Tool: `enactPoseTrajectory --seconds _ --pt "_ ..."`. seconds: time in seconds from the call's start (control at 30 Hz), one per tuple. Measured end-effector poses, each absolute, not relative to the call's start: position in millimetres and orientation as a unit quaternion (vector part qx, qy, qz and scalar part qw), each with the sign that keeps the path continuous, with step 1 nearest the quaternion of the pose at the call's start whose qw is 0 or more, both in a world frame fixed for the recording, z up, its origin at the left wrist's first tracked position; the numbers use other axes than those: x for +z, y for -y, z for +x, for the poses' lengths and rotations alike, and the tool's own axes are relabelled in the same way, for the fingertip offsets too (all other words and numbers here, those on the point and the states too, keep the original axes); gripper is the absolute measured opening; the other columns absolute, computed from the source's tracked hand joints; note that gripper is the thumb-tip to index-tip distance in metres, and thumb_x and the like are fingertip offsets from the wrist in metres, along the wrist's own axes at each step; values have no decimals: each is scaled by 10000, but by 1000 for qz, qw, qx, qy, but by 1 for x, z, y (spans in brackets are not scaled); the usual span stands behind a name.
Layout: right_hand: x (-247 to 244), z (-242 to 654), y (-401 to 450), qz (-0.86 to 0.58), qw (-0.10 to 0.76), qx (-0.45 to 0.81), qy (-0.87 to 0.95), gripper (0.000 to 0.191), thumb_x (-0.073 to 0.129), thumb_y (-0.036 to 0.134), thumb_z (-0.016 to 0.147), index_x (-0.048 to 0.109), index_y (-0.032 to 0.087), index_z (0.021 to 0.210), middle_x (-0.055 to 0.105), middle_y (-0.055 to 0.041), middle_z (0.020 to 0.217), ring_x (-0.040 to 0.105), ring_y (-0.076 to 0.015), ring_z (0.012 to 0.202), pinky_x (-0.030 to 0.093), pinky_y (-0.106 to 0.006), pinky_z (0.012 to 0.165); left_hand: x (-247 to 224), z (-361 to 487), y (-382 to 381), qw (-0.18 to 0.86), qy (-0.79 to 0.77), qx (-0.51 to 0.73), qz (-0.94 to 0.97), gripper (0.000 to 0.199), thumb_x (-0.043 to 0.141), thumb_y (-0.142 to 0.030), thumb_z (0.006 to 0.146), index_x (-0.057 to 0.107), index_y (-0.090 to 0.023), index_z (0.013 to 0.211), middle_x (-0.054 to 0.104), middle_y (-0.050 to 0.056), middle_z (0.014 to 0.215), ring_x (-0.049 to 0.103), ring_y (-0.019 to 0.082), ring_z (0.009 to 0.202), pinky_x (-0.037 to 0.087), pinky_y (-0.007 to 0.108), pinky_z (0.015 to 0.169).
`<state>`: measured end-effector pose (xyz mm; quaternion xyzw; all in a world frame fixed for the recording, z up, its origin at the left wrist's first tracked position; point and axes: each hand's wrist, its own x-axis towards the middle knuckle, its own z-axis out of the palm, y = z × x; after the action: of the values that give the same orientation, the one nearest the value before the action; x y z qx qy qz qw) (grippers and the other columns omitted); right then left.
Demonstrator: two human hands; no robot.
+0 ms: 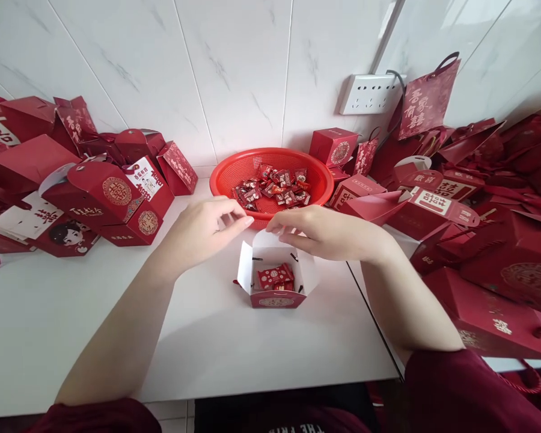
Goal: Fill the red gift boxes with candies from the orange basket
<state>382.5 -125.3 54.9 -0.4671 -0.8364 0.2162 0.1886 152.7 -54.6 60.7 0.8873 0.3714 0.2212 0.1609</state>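
Note:
A small red box (278, 300) with a white inside stands on the white table with its flaps up. Red wrapped candies (276, 276) lie in it. Behind it, a red plastic basket (273, 157) holds several more candies (286, 186). My left hand (205, 227) hovers at the basket's front left, fingers apart and nothing in them. Over the box's back flap is my right hand (318, 231), its fingers loosely bent and apart, with nothing seen in them.
Piled red gift boxes (121, 198) stand at the left. A larger heap of red boxes and bags (433, 204) fills the right side. A white power strip (372, 94) is fixed to the tiled wall (238, 72). The white table's (252, 361) front edge is near my body.

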Motion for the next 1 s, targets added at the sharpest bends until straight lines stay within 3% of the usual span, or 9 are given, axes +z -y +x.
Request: enactPoseTrajectory --seconds 0.13,0.2,0.3,0.4,0.57,0.77,1.0 --pt "55 383 131 -483 143 181 844 187 513 207 958 674 187 1051 711 -58 1012 649 -181 825 454 -288 707 53 153 53 164 -397 69 900 478 569 -582 861 512 -192 590 481 -20 556 404 109 491 241 264 451" --pt "53 382 134 -508 129 138 840 184 552 202 942 663 178 1086 683 -81 1093 645 -201 895 446 -291 709 48 152 51 177 -395 -4 901 564 526 -619 864 371 -183 543 343 -25 519 281 96 450 155 285 434" --pt "51 379 133 -531 104 96 835 193 583 187 927 658 168 1105 644 -112 1154 635 -227 964 435 -293 711 44 151 47 210 -371 -72 901 520 476 -517 906 265 -180 571 246 -27 537 187 93 458 109 306 443" --pt "53 380 131 -510 108 125 844 141 537 151 940 671 165 981 668 -90 1037 631 -194 880 425 -286 716 49 152 50 187 -332 -44 924 460 457 -421 926 257 -173 594 250 -28 542 210 94 481 130 307 468" --pt "62 385 134 -491 155 166 841 185 490 131 951 631 172 838 678 -31 836 587 -141 720 404 -271 686 58 153 60 114 -280 21 953 435 428 -380 962 376 -167 586 406 -30 527 349 95 509 202 298 519" --pt "59 386 134 -485 159 166 844 118 533 139 918 644 180 910 690 -46 870 599 -160 736 409 -281 688 53 158 65 103 -278 56 954 451 423 -394 959 450 -184 560 444 -12 507 385 130 513 210 318 553" --pt "55 386 129 -494 205 92 840 210 485 91 926 668 188 963 685 -65 990 614 -178 816 409 -283 708 56 159 70 180 -371 135 901 478 470 -450 939 319 -181 574 313 -28 535 293 105 502 187 292 478"
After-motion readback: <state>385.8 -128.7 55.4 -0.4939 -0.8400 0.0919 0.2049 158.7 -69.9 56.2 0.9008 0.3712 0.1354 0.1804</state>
